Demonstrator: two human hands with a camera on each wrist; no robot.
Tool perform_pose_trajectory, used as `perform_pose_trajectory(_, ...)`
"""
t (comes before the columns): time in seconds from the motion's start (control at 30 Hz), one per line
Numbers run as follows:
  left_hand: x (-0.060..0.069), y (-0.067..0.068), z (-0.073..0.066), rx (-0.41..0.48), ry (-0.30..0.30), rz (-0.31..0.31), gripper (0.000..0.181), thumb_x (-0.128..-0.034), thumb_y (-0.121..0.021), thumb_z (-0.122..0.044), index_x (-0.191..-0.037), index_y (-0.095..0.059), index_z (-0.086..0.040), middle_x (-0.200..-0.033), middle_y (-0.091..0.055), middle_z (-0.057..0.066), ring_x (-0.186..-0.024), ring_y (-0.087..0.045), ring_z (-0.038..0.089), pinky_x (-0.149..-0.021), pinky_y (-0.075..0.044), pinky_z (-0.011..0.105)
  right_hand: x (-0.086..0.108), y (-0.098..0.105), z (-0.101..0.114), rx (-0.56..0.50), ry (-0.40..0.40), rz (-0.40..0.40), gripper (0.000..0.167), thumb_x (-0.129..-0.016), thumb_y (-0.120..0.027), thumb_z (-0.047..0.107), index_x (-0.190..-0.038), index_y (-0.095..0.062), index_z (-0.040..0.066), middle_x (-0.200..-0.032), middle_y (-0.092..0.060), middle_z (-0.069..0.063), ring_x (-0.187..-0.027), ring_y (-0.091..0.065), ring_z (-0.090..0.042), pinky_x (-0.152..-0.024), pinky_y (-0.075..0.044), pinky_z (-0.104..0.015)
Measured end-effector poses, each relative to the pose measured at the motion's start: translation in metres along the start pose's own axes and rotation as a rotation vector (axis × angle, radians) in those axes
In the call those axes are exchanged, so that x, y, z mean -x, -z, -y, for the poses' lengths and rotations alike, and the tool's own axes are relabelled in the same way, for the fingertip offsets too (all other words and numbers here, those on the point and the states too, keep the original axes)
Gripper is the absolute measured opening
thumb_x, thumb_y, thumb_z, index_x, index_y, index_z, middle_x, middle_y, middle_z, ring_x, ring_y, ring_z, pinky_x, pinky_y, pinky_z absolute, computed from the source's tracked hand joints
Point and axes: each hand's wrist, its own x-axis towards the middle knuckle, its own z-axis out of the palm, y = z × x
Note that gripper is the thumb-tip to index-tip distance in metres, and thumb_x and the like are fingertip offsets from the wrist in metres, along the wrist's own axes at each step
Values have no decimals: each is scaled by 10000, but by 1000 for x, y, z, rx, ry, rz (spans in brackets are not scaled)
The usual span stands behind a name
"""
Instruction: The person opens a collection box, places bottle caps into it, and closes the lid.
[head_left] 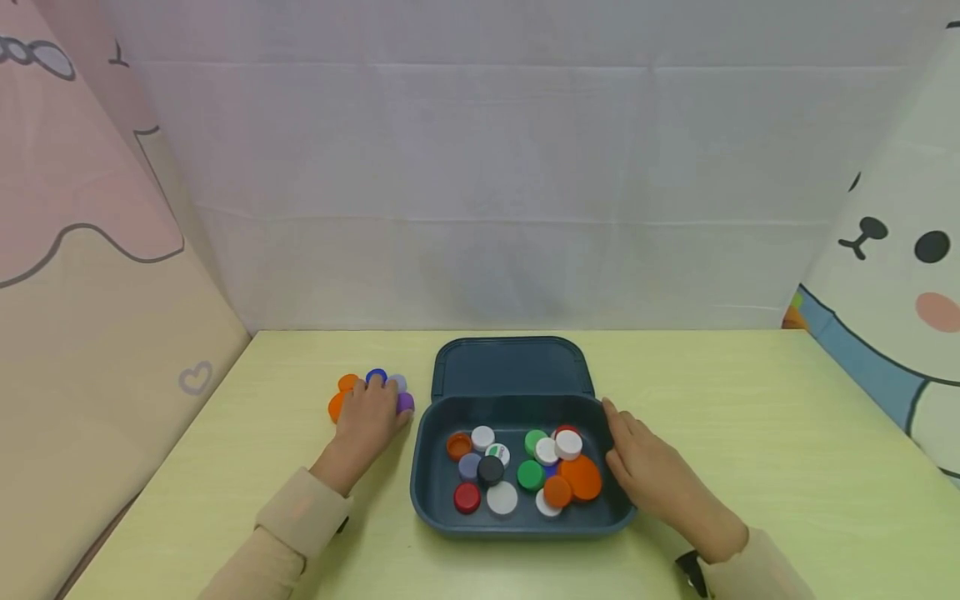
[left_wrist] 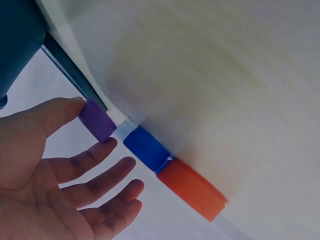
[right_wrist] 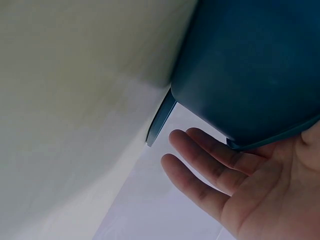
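Note:
My left hand [head_left: 367, 421] is at the small group of caps left of the box. Its thumb and index finger pinch a purple bottle cap [left_wrist: 97, 120] from two sides; the other fingers hang loosely bent. Close to them are a blue cap [left_wrist: 146, 149], a pale lilac cap [head_left: 398, 382] and orange caps [head_left: 337, 407], partly hidden by the hand. My right hand [head_left: 652, 467] rests against the right side of a dark blue box [head_left: 423, 492], fingers fairly straight. Inside the box lie several mixed caps, among them a black cap [head_left: 491, 470] and a large orange cap [head_left: 581, 477].
A dark blue lid [head_left: 513, 367] lies behind the box, against its back edge. The pale yellow table [head_left: 750, 417] ends at a white cloth [head_left: 510, 167] behind. Printed cloths with cartoon figures hang at the left and right sides.

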Motion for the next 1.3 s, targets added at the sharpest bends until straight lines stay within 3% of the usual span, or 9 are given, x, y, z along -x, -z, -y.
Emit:
perform_pose_trajectory(0.4, 4, 22, -7, -10, -69, -181, 369, -788, -696, -313, -840, -552, 22, -769, -527, 154, -753, -502, 328, -662, -451, 393, -1, 0, 0, 7, 2, -5, 526, -864, -538, 84, -1316, -346, -101, -1141, -534, -224, -1023, -548, -320, -857, -481, -447)
perform_pose_trajectory(0.83, 13, 56, -45, -16, -88, -134, 418, -811, -662, -371, -1016, -579, -16, -960, -588, 140, -953, -523, 330, -800, -483, 408, -1, 1, 1, 11, 7, -14, 520, -856, -540, 76, -1306, -355, -109, -1131, -536, -235, -1022, -553, -322, -855, -479, -445)
perform_pose_trajectory(1.3, 31, 55, -87, -35, -289, -167, 455, -819, -636, -428, -1056, -601, -42, -997, -614, 112, -946, -529, 262, -856, -481, 374, -1, 1, 0, -5, 0, -18, 513, -863, -526, 81, -1312, -358, -103, -1131, -539, -206, -990, -557, -278, -842, -486, -419)
